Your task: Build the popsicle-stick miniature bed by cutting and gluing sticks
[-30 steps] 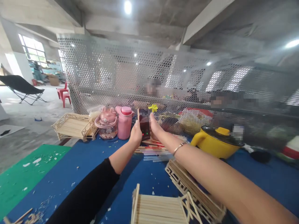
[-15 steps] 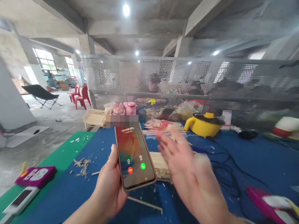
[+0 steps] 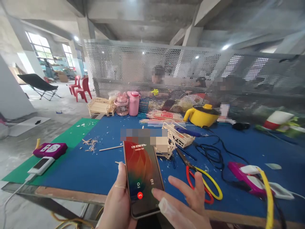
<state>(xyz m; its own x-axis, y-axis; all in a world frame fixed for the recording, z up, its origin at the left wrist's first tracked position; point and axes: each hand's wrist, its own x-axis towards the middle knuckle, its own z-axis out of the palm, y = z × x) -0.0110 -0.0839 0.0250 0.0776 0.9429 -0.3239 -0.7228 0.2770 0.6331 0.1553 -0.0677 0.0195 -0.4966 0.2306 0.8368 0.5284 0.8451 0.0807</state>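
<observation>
A smartphone point(image 3: 144, 178) lies upright in my left hand point(image 3: 116, 200), whose fingers wrap round its left side and back. Its lit screen shows an incoming call with a red button. My right hand point(image 3: 184, 202) is over the phone's lower right, fingers spread, with one fingertip at the screen; that tip covers the spot opposite the red button. A white wrap is on one of its fingers. Scissors point(image 3: 202, 181) with red and yellow handles lie just beyond my right hand. Behind the phone sits a small framework of wooden sticks point(image 3: 181, 136), partly hidden.
Power strips point(image 3: 53, 149) lie left and right on the blue mat point(image 3: 107, 171), with black cables point(image 3: 214, 152) at right. Farther back are a wooden tray point(image 3: 101, 106), a pink bottle point(image 3: 134, 103), bundled sticks point(image 3: 162, 116) and a yellow pot point(image 3: 203, 116). People sit behind a perforated screen point(image 3: 114, 63).
My right hand has come down from beside the phone to its lower screen. The phone sits lower in view, and the green button is no longer visible. The view has tilted down.
</observation>
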